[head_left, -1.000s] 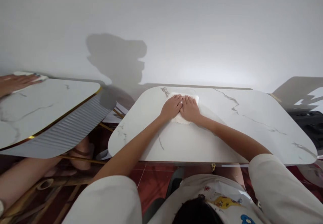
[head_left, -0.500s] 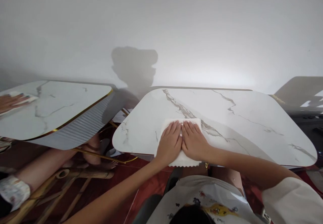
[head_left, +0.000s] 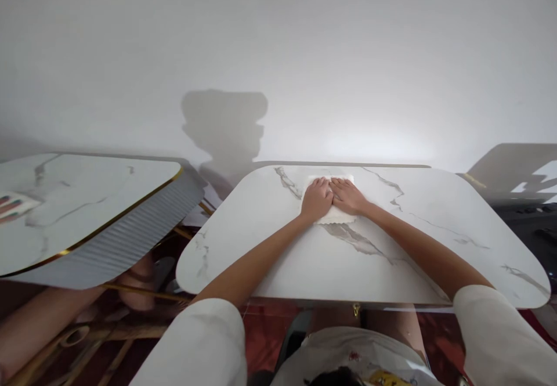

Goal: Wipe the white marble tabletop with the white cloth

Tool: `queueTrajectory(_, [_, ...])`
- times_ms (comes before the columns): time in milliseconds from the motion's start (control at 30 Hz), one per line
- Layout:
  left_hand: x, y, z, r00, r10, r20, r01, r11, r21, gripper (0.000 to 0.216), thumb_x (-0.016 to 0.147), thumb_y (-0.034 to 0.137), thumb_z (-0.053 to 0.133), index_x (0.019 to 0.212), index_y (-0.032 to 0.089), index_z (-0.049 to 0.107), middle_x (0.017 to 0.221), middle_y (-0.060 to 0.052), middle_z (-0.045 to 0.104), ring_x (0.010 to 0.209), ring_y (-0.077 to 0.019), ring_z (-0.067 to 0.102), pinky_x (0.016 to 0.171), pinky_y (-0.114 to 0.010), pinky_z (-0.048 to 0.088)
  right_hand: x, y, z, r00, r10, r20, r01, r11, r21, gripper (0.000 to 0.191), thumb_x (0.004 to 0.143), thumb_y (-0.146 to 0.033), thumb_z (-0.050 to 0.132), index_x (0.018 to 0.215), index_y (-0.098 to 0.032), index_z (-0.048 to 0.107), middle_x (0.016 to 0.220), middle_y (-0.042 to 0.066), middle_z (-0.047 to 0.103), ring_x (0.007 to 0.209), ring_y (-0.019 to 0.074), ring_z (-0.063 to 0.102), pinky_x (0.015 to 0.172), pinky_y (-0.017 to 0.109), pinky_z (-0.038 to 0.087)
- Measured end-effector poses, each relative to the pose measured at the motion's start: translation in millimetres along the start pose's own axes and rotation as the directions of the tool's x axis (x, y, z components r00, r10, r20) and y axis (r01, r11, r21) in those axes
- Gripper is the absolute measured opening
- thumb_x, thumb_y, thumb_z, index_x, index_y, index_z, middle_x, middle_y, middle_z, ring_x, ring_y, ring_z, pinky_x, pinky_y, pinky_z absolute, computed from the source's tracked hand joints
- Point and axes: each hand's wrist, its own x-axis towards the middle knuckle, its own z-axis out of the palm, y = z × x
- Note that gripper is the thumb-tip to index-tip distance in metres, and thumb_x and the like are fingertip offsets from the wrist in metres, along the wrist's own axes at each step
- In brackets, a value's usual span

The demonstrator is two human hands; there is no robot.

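A white cloth point(head_left: 337, 217) with a scalloped near edge lies on the white, grey-veined marble-look tabletop point(head_left: 300, 270), towards its far side. Pressing down on the cloth from above, my left hand point(head_left: 317, 199) lies flat with its fingers stretched forward. Beside it my right hand point(head_left: 348, 196) also rests flat on the cloth, the two hands touching near the thumbs. Both arms reach forward across the table. Part of the cloth is hidden under my palms.
Another marble-look table point(head_left: 108, 177) with a gold edge stands to the left, where another person's hand point(head_left: 9, 207) rests on a white cloth. A pale wall point(head_left: 348, 55) rises behind both tables. A bamboo chair point(head_left: 100, 334) is at lower left, and dark equipment point(head_left: 535, 217) at far right.
Both my hands and the cloth have slid forward and slightly right, from the near edge towards the far side. The other person's hand and cloth have shifted towards the left picture edge.
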Motion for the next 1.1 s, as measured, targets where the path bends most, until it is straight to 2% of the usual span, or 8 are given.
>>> queueTrajectory(200, [50.0, -31.2, 15.2, 0.996, -0.041, -0.082, 0.040, 0.999, -0.010, 0.039, 0.086, 0.019, 0.039, 0.120, 0.011, 0.055, 0.132, -0.013, 0.054, 0.126, -0.0258, 0.043, 0.109, -0.040, 0.031, 58.8, 30.9, 5.2, 1.000, -0.024, 0.017, 0.024, 1.000, -0.010, 0.054, 0.094, -0.027, 0.036, 0.142, -0.002, 0.035, 0.148, 0.017, 0.035, 0.136, 0.0253, 0.031, 0.110, 0.037, 0.021])
queueTrajectory(333, [71.4, -37.6, 20.1, 0.993, -0.051, -0.105, 0.052, 0.999, 0.003, 0.033, 0.087, 0.018, 0.037, 0.111, 0.011, 0.057, 0.121, -0.014, 0.059, 0.118, -0.0247, 0.049, 0.105, -0.037, 0.033, 83.2, 47.3, 10.0, 1.000, -0.027, 0.008, 0.027, 0.999, -0.027, 0.053, 0.094, -0.025, 0.038, 0.142, -0.003, 0.036, 0.147, 0.016, 0.037, 0.135, 0.0249, 0.031, 0.110, 0.035, 0.020])
queueTrajectory(467, [90.2, -29.1, 23.9, 0.994, -0.067, -0.088, 0.069, 0.997, 0.020, 0.027, 0.087, 0.016, 0.036, 0.100, 0.013, 0.059, 0.105, -0.014, 0.063, 0.107, -0.0246, 0.054, 0.098, -0.037, 0.037, 91.4, 68.3, 10.4, 0.999, -0.001, 0.040, 0.001, 1.000, -0.018, 0.052, 0.096, -0.026, 0.033, 0.143, -0.005, 0.034, 0.148, 0.014, 0.035, 0.136, 0.0236, 0.031, 0.110, 0.035, 0.020])
queueTrajectory(633, [104.6, -14.0, 29.5, 1.000, -0.007, -0.027, 0.007, 1.000, 0.001, 0.026, 0.089, 0.018, 0.035, 0.098, 0.013, 0.059, 0.103, -0.014, 0.064, 0.103, -0.0251, 0.056, 0.095, -0.038, 0.038, 79.6, 81.3, 8.4, 0.991, 0.121, 0.051, -0.120, 0.993, -0.019, 0.054, 0.097, -0.027, 0.025, 0.145, -0.004, 0.030, 0.150, 0.015, 0.032, 0.136, 0.0274, 0.029, 0.109, 0.040, 0.021])
queueTrajectory(767, [102.9, -8.1, 31.8, 0.998, 0.063, 0.019, -0.063, 0.998, -0.032, 0.028, 0.089, 0.017, 0.036, 0.106, 0.013, 0.058, 0.112, -0.012, 0.063, 0.109, -0.0237, 0.054, 0.099, -0.036, 0.037, 61.3, 70.9, 7.4, 0.968, 0.246, 0.043, -0.244, 0.969, -0.034, 0.056, 0.096, -0.028, 0.023, 0.146, -0.001, 0.026, 0.152, 0.016, 0.027, 0.139, 0.0283, 0.023, 0.111, 0.043, 0.018])
queueTrajectory(900, [88.6, -8.0, 29.2, 0.987, 0.153, 0.054, -0.151, 0.988, -0.036, 0.038, 0.090, 0.018, 0.034, 0.122, 0.009, 0.052, 0.133, -0.013, 0.053, 0.125, -0.0223, 0.045, 0.108, -0.035, 0.030, 40.8, 47.7, 5.0, 0.946, 0.324, 0.031, -0.322, 0.945, -0.052, 0.057, 0.096, -0.028, 0.023, 0.146, -0.001, 0.025, 0.153, 0.016, 0.024, 0.140, 0.0272, 0.020, 0.112, 0.043, 0.016])
queueTrajectory(1100, [35.7, -10.0, 12.7, 0.958, 0.281, 0.059, -0.282, 0.959, 0.004, 0.045, 0.091, 0.022, 0.030, 0.129, 0.004, 0.048, 0.138, -0.017, 0.048, 0.131, -0.0221, 0.039, 0.113, -0.038, 0.025, 5.1, -3.5, -0.4, 0.952, 0.305, -0.010, -0.305, 0.951, -0.055, 0.057, 0.094, -0.026, 0.026, 0.144, 0.001, 0.030, 0.150, 0.018, 0.029, 0.139, 0.0291, 0.024, 0.112, 0.045, 0.018])
